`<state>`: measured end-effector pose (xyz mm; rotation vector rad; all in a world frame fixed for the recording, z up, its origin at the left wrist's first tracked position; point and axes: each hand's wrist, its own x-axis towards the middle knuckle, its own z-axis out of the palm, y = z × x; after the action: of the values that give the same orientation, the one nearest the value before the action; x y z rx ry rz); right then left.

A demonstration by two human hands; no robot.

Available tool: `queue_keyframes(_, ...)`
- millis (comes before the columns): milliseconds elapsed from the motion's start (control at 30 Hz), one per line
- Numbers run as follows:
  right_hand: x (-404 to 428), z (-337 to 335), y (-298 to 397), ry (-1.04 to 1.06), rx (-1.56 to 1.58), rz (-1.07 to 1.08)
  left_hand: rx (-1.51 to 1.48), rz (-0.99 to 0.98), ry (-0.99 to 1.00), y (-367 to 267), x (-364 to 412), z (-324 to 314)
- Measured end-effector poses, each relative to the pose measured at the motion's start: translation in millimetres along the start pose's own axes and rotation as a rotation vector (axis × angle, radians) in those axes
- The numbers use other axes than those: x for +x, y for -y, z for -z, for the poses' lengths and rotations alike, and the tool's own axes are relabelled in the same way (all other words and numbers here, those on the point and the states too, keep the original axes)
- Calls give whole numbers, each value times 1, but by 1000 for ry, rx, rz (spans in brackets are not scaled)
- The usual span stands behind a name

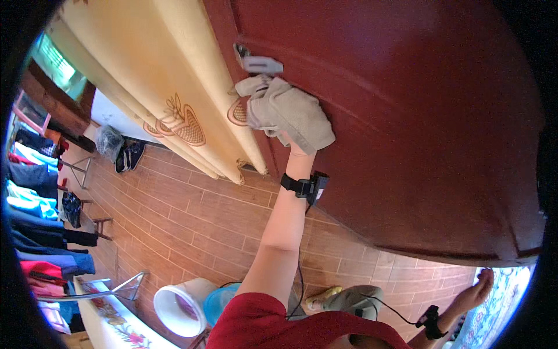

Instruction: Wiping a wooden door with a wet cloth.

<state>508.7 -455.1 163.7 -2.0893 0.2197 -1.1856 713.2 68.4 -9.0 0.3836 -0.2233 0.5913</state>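
Note:
My left hand (pixel 300 147) is wrapped in a grey-beige cloth (pixel 292 109) that hides most of its fingers. Cloth and hand press against a dark red door (pixel 405 131), just below a metal door handle (pixel 261 64). A black strap with a small device (pixel 316 188) circles my left wrist. Far to the right, my right hand (pixel 481 288) hangs beside the door's lower edge with its fingers curled. Nothing shows in it, though the fingers are too small to make out well. It wears a similar strap.
A yellow patterned curtain (pixel 174 87) hangs left of the door. On the wood-look floor (pixel 209 218) stand a white bucket (pixel 181 307), a blue bucket (pixel 220 303) and dark shoes (pixel 130 156). Clothes (pixel 39 227) hang along the left. A patterned blue-white fabric (pixel 501 301) is behind my right hand.

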Motion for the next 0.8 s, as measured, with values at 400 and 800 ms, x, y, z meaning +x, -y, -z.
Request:
queue_keyframes(400, -48, -69, -135, -367, 89, 376, -1062, 149, 280, 51, -88, 153)
queue_keyframes(800, -35, -58, -173, -369, -37, 358, -3128, 1534, 228, -108, 41, -62)
